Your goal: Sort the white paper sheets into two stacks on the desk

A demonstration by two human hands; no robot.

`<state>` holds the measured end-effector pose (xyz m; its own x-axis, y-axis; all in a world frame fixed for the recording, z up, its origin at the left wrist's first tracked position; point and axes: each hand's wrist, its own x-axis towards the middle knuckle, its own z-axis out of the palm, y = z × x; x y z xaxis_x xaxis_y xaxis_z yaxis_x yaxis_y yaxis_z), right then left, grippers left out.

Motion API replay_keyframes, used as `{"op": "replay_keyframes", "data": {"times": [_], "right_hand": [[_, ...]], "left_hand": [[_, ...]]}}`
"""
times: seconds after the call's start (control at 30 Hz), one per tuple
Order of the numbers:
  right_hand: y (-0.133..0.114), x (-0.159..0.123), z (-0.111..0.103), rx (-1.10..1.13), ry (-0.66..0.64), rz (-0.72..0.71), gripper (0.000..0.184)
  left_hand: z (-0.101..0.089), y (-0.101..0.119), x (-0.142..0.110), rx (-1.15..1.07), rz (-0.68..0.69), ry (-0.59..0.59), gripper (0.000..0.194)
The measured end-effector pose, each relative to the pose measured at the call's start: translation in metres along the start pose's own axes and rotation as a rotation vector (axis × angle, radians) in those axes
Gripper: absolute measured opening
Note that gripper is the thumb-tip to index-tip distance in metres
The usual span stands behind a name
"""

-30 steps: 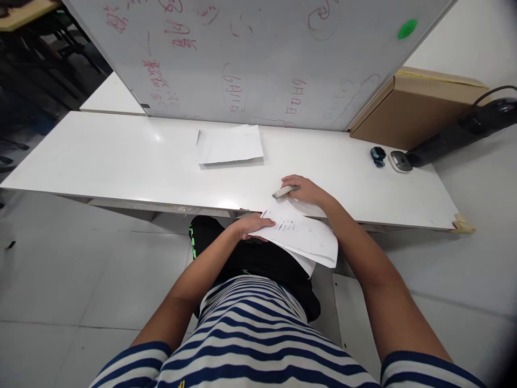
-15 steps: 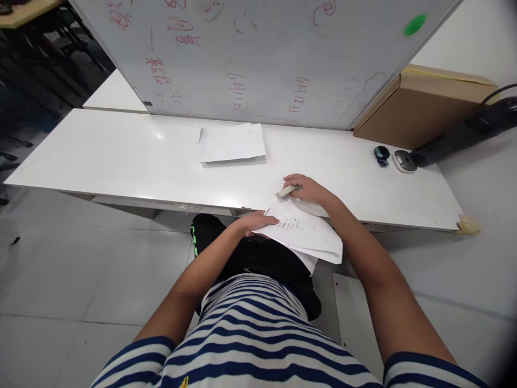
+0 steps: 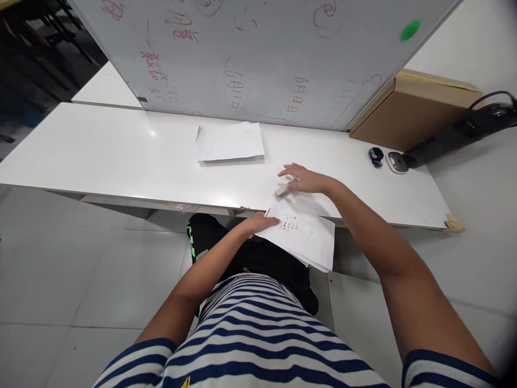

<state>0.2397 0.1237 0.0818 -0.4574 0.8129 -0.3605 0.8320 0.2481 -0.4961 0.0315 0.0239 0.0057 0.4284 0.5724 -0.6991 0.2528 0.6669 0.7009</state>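
My left hand (image 3: 258,222) pinches the left edge of a small stack of white paper sheets (image 3: 309,237), its thumb on top of some dark print. The stack hangs over the table's front edge above my lap. At the sheets' upper corner is a small off-white stapler (image 3: 281,189), slanted and partly hidden by my right hand (image 3: 305,179). That hand keeps the stapler at its thumb side, while its other fingers stretch out to the left above the white table (image 3: 153,161). Whether the stapler's jaws clasp the paper is too small to tell.
More white paper (image 3: 230,142) lies at the back of the table. Behind it stands a whiteboard (image 3: 262,64) with red writing. To the right are a cardboard box (image 3: 412,110), a dark watch-like item (image 3: 376,156), a small round-cornered device (image 3: 397,161) and a black cylinder (image 3: 456,137).
My right fingers have lifted and spread beyond the stapler. The sheets' free right end has swung down and lies flatter, with less curl. My left hand keeps its hold.
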Motion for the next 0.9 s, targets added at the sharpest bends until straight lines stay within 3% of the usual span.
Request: {"op": "replay_keyframes", "data": {"times": [0.17,0.3,0.5,0.73,0.9], "right_hand": [[-0.043,0.027,0.017,-0.092,0.221,0.184,0.060],[-0.053,0.048,0.040,-0.102,0.260,0.303,0.062],[-0.050,0.053,0.047,-0.154,0.264,0.269,0.068],[-0.049,0.051,0.048,-0.222,0.242,0.187,0.074],[-0.042,0.053,0.057,-0.289,0.281,0.121,0.072]], "left_hand": [[0.004,0.002,-0.004,-0.035,0.015,0.048,0.039],[0.003,0.006,-0.005,-0.034,-0.032,0.064,0.039],[0.000,0.004,0.000,-0.038,-0.038,0.070,0.039],[0.001,0.000,-0.001,-0.141,0.000,-0.048,0.030],[-0.002,-0.008,0.005,-0.104,0.020,-0.077,0.035]]}}
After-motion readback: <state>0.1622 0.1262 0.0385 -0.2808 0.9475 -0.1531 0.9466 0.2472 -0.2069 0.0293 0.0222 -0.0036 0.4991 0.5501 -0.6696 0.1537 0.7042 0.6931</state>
